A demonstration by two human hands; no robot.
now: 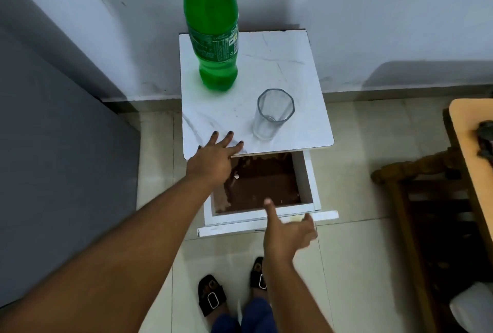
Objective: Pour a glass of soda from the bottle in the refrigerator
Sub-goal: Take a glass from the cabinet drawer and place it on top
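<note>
White marble-look table top (288,66) against the wall carries the green bottle (212,39) at 12 o'clock from the left hand (213,158), whose spread fingers lie flat on the near edge. Empty glass (272,114) stands at 2 o'clock from that hand, near but apart. Right hand (286,234) hovers open and empty over the pulled-out drawer (306,180), well short of both.

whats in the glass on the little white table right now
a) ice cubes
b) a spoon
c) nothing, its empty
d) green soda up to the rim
c: the clear glass shows only the white table through its walls, while the green soda bottle stands upright and apart from it, nearer the wall.
</note>
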